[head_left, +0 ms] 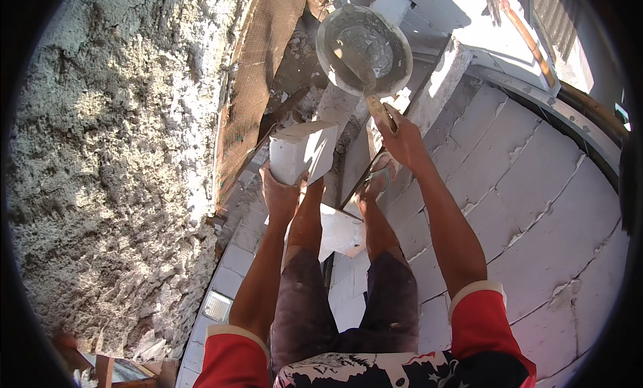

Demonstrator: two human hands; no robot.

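Note:
My left hand point(280, 192) grips a pale, light concrete block point(287, 157) from below and holds it up in front of my legs. In my right hand point(404, 141) is a trowel point(380, 113), held by its wooden handle. Its mortar-coated blade reaches over the rim into a round bucket point(323, 61) of wet grey mortar at the top centre. The blade's tip is hard to tell from the mortar. Another pale block piece point(343, 232) shows between my legs, below the raised block.
A rough plastered surface point(127, 173) fills the left side, edged by a brown mesh strip point(258, 73). A block wall point(529, 200) stands along the right. Mortar-splashed planks point(439, 86) run near my sandalled foot point(378, 180). A hammer point(526, 39) lies at the upper right.

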